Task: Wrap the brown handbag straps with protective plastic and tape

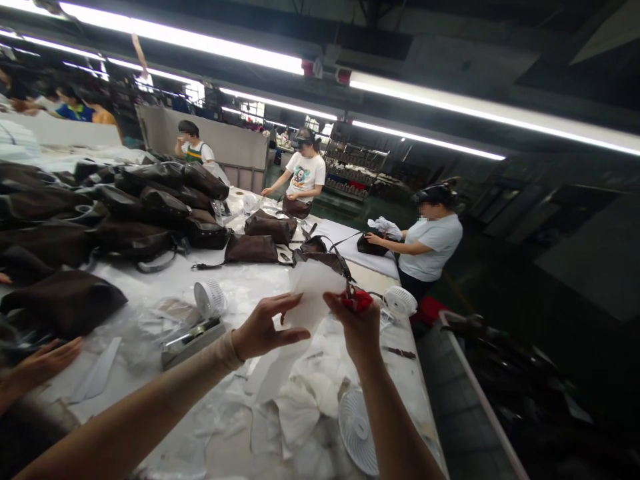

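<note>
My left hand point(265, 327) pinches the edge of a white paper-like sheet point(313, 293), held up above the long work table point(385, 347). My right hand point(355, 330) grips a small red-handled tool point(357, 301) at the sheet's right side; its blades are mostly hidden. Just beyond the sheet lies a dark brown leather handbag point(320, 257). Crumpled white tissue point(300, 407) lies on the table below my hands.
Dark brown leather handbags point(135, 207) are heaped at left. Small white fans point(210, 299) and a tape dispenser point(193, 341) stand on the table. A co-worker's hand point(43, 363) rests at lower left. Several people work beyond. A grey conveyor point(465, 407) runs along the right.
</note>
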The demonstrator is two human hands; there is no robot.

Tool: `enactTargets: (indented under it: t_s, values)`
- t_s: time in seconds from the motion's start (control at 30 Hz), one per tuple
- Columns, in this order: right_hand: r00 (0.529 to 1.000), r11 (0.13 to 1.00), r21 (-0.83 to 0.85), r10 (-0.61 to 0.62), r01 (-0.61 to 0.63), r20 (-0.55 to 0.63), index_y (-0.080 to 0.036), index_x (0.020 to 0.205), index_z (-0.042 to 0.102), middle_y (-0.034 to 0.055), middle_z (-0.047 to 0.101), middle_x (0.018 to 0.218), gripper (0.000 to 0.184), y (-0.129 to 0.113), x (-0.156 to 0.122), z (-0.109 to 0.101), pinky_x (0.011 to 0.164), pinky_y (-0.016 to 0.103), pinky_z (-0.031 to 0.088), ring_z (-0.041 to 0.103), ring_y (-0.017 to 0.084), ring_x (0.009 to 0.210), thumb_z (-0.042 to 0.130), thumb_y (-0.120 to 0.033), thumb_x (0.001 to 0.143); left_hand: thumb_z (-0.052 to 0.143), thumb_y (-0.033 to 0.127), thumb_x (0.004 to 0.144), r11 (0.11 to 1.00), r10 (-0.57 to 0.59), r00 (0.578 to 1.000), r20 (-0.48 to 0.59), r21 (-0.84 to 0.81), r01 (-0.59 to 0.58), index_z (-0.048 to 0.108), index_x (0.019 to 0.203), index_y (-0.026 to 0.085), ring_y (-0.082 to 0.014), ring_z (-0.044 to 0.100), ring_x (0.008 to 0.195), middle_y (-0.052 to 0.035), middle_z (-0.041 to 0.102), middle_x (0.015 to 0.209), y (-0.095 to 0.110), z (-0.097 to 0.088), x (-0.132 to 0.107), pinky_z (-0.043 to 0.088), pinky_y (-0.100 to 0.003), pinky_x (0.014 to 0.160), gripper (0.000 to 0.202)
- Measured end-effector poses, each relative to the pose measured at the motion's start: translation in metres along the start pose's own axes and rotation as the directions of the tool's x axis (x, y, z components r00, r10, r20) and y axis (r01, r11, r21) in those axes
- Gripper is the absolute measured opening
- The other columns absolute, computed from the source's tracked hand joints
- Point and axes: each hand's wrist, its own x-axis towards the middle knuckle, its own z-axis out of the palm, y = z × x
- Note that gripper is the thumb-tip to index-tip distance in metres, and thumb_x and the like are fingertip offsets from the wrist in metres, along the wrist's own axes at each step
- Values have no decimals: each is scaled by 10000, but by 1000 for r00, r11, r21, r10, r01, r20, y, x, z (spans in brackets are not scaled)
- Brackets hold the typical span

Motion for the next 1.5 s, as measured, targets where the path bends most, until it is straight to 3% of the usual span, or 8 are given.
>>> enactTargets:
  t_s: [0.3,0.43,0.57,0.67,0.8,1.0,1.23,1.5]
  values:
    - [991,987,93,131,-134,37,-181,835,575,-95,379,516,443,9,10,10,424,230,243,280,60,446,788,-489,598,576,242,882,986,-143,989,-48,-90,138,704,971,127,-186,661,768,-85,718,885,4,11,-5,535,-272,714,193]
    - [919,914,212,285,-346,272,-217,609,374,-131,191,459,504,14,11,5,404,232,71,105,27,410,749,-553,624,585,251,878,975,-170,984,-46,-152,161,706,986,134,-187,666,765,-76,723,887,-1,10,-7,539,-272,717,200]
    - [951,907,297,254,-297,175,-211,536,310,-125,203,461,558,17,11,6,413,227,101,128,17,425,834,-404,555,574,285,889,910,-300,952,61,-281,305,706,868,113,-142,603,594,-34,674,688,5,14,-9,507,-245,581,218]
    - [968,915,317,242,-250,64,-200,534,370,-119,240,451,501,19,11,9,400,219,141,163,25,426,846,-356,540,585,300,883,831,-367,924,106,-409,377,649,1131,125,-127,582,581,-29,674,745,7,18,-14,511,-251,560,311]
    - [964,912,313,258,-266,67,-185,580,470,-116,274,434,411,19,12,10,382,212,152,192,31,408,834,-373,550,601,279,875,841,-345,933,99,-409,355,166,1507,240,-123,597,714,-70,670,1037,7,13,-18,535,-269,659,768]
    - [959,910,305,258,-282,116,-174,606,516,-116,273,428,372,17,15,11,379,213,151,176,27,400,823,-380,565,637,248,848,995,-93,982,165,-11,96,604,1264,219,-169,583,836,-87,691,1027,7,-4,-3,495,-375,888,418]
    - [961,904,333,225,-267,162,-178,638,510,-115,228,462,432,20,10,1,408,228,101,150,30,415,783,-512,620,642,254,841,940,-249,963,100,-214,265,621,1240,208,-224,628,1043,-103,638,1212,-3,6,-6,555,-303,819,401]
    - [778,935,-142,348,-324,522,-114,702,677,-78,250,474,498,33,-6,-56,436,256,103,205,51,438,582,-592,801,774,255,712,965,-193,981,22,-176,193,586,1264,183,-244,593,1130,-147,612,1266,-4,-5,3,551,-268,813,587]
